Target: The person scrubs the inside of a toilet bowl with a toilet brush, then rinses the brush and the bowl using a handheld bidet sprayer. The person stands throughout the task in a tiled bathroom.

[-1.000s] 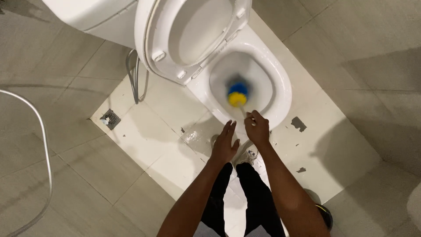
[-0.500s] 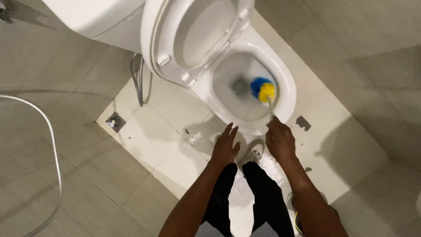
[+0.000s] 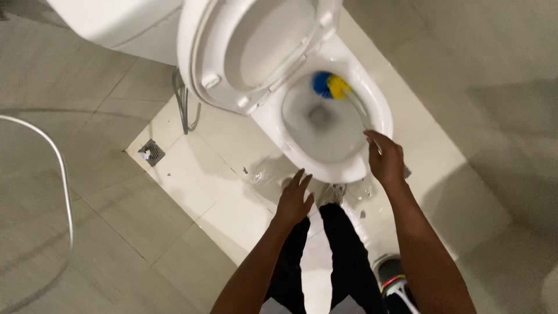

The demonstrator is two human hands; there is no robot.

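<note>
From my head camera, looking down: my right hand (image 3: 385,158) is closed around the clear handle of the toilet brush (image 3: 343,96), over the near right rim of the toilet bowl (image 3: 381,110). The brush's long axis runs from my fist up and to the left, slanting down into the bowl, with its blue and yellow head pointing away from me against the far inner wall, just under the raised seat and lid (image 3: 256,49). My left hand (image 3: 293,200) hangs free in front of the bowl, fingers spread, holding nothing.

Half a second ago the brush head sat on the right side of the bowl; now it lies farther back and left, and my right hand is higher along the rim.
</note>
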